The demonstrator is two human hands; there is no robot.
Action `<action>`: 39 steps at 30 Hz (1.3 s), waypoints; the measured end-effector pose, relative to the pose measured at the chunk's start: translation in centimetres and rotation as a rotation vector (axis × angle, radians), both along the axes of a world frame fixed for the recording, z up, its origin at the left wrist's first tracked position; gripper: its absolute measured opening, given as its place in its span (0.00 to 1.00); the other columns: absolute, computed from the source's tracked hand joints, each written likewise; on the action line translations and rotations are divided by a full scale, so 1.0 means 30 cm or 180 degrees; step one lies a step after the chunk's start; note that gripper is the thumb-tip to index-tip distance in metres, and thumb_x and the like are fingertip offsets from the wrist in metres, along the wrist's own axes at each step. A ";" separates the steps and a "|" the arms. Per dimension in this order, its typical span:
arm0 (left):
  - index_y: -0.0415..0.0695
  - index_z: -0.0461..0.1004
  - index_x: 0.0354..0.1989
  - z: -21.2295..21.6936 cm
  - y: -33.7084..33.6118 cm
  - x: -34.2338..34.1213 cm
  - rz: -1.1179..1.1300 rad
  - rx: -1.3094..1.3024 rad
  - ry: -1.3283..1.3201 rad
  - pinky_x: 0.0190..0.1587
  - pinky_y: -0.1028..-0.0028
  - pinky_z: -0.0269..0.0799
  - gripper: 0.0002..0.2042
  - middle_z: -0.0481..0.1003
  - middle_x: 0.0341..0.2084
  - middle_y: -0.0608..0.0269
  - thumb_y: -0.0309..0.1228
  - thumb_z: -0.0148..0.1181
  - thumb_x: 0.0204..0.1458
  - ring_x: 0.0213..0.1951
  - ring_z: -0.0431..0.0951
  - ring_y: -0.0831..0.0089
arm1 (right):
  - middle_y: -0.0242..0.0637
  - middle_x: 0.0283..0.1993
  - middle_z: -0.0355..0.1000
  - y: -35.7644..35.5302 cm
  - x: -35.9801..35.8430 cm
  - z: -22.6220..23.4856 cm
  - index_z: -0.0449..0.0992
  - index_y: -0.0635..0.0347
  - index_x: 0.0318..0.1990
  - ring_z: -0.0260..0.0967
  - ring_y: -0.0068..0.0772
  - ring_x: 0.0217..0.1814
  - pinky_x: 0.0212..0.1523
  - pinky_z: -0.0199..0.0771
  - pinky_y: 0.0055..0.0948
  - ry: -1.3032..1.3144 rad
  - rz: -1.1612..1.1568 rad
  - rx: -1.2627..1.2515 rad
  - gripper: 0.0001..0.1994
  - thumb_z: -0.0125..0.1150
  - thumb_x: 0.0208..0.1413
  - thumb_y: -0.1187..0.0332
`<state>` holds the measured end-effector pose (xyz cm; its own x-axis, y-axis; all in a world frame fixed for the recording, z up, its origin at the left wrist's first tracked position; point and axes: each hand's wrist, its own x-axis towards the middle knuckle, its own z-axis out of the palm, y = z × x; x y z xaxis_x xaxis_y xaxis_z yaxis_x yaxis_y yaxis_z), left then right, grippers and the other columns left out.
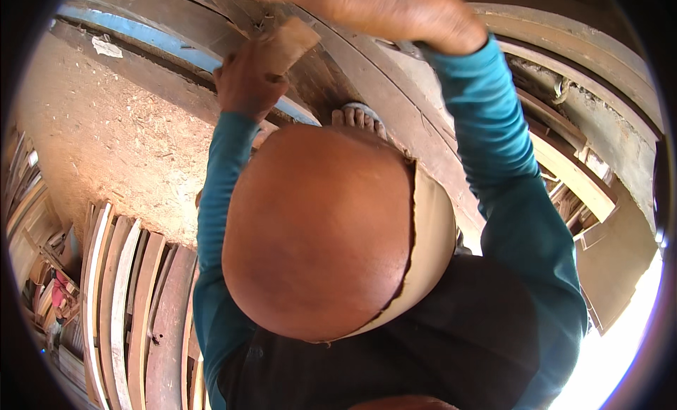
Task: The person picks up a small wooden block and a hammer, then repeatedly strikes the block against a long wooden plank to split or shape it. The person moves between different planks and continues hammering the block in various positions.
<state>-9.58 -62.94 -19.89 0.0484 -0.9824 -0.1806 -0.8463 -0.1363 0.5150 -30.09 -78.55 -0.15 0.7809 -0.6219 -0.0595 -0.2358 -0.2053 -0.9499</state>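
Observation:
My left hand (250, 82), in a teal sleeve, is closed around a small, pale brown wooden block (290, 44) above dark wooden boards. My right hand (395, 11) reaches across from the right along the upper edge of the head view. It is smeared by motion and its fingers are mostly cut off by that edge, so what they do is hidden. Under both hands runs a brown wooden plank (314, 75), with my bare toes (360, 118) close to its near end.
My bare knee (317, 230) fills the middle. Wood shavings cover the floor (134, 135) at left. Several long timber strips (134, 304) are stacked at lower left. A blue strip (151, 36) runs along the upper left. More boards (571, 170) lean at right.

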 end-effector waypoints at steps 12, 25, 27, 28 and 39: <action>0.34 0.56 0.67 0.185 0.024 -0.028 0.0777 0.0287 0.4468 0.61 0.64 0.68 0.37 0.70 0.55 0.51 0.29 0.64 0.48 0.57 0.73 0.63 | 0.29 0.19 0.66 0.061 0.123 -0.219 0.73 0.61 0.27 0.58 0.19 0.21 0.24 0.59 0.24 -0.1775 -0.1350 0.0581 0.22 0.58 0.67 0.53; 0.35 0.54 0.66 0.144 0.071 0.039 0.0897 0.0067 0.3169 0.53 0.67 0.74 0.43 0.74 0.48 0.49 0.33 0.72 0.42 0.50 0.76 0.64 | 0.36 0.26 0.73 0.112 -0.125 -0.361 0.77 0.59 0.35 0.70 0.33 0.27 0.35 0.72 0.33 -0.0501 -0.0913 0.0500 0.19 0.53 0.67 0.51; 0.37 0.53 0.67 0.073 0.131 0.100 0.1222 -0.0031 0.3277 0.53 0.67 0.74 0.43 0.74 0.47 0.48 0.36 0.71 0.44 0.50 0.76 0.63 | 0.38 0.28 0.76 0.224 -0.380 -0.547 0.79 0.60 0.37 0.74 0.37 0.30 0.39 0.75 0.36 0.0763 -0.0738 0.0007 0.19 0.52 0.68 0.53; 0.38 0.53 0.68 0.009 0.165 0.153 0.1288 0.0010 0.3442 0.53 0.67 0.74 0.43 0.74 0.47 0.48 0.37 0.70 0.44 0.50 0.76 0.62 | 0.39 0.29 0.78 0.327 -0.518 -0.660 0.81 0.60 0.38 0.75 0.39 0.31 0.41 0.77 0.37 0.1513 -0.0689 0.0267 0.19 0.52 0.68 0.54; 0.39 0.56 0.67 -0.113 0.480 0.256 0.2567 -0.0088 0.4358 0.49 0.67 0.77 0.41 0.73 0.47 0.51 0.41 0.69 0.47 0.47 0.77 0.63 | 0.62 0.60 0.67 0.979 -0.784 -1.304 0.64 0.70 0.57 0.69 0.63 0.61 0.59 0.73 0.52 0.4398 -0.1476 0.1196 0.17 0.48 0.63 0.72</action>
